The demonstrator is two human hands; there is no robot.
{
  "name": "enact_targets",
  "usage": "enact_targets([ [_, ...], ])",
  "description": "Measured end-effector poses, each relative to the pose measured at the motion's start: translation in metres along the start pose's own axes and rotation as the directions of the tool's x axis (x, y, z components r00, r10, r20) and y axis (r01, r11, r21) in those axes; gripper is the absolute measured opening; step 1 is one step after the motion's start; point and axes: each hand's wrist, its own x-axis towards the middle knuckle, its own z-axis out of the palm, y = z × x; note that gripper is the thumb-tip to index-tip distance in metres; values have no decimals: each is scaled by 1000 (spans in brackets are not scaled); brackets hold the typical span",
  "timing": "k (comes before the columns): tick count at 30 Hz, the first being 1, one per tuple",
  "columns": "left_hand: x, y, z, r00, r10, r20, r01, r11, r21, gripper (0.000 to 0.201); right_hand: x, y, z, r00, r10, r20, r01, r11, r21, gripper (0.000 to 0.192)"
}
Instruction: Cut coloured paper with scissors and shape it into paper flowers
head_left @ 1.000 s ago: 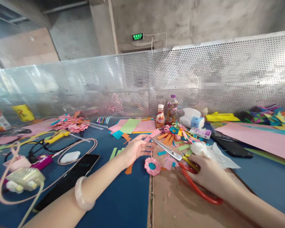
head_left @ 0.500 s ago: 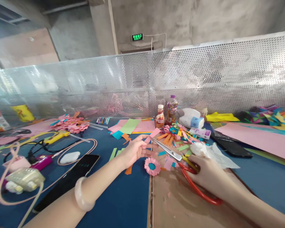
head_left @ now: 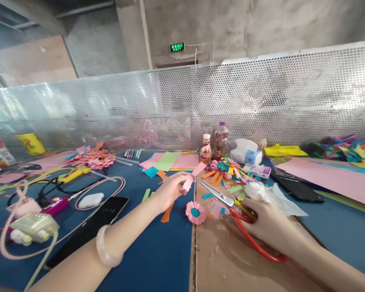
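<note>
On the blue table (head_left: 158,259), the scissors (head_left: 228,202) with red handles lie just right of the small pink paper flower (head_left: 196,212), and the right hand (head_left: 267,227) has its fingers curled through the handles, blades open I think. Just past the flower, the left hand (head_left: 170,188) pinches a pink paper strip (head_left: 193,177) at its lower end. The strip looks light, thin and bendy, easy to tear, so hold it near the end.

A bare grey concrete wall (head_left: 261,24) rises behind a long perforated silver metal screen (head_left: 261,105) (glare streaks its left end) that backs the dark blue tabletop (head_left: 158,259). A green lit exit sign (head_left: 177,47) hangs above, beside a square concrete pillar (head_left: 130,36).
</note>
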Motion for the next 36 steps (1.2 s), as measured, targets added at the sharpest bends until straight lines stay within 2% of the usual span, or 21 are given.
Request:
enact_targets([
  [3,2,0,-4,999,50,-1,-50,999,5,10,-1,0,0,1000,-5,4,5,1000,2,21],
  [8,2,-1,-5,997,66,46,-67,998,21,12,-2,-3,-2,1000,-3,9,3,1000,7,23],
  [15,3,-3,-6,996,44,-76,-35,994,108,21,0,-2,-1,1000,-16,9,16,1000,10,26],
  [21,3,-4,-6,995,49,-81,-38,990,135,18,2,3,5,1000,-22,-3,22,1000,-12,27],
  [25,2,-6,-5,999,21,-26,-17,992,125,26,2,5,8,1000,-14,7,14,1000,-10,25],
  [31,1,-4,-4,999,-37,12,37,999,18,19,2,6,9,1000,-13,17,13,1000,-8,19],
  [33,1,-2,-3,997,-69,27,69,997,-20,25,2,7,10,1000,-22,18,22,1000,-13,19],
  [36,1,1,-1,996,-89,3,89,996,12,34,2,8,11,999,-45,-3,45,999,-28,19],
])
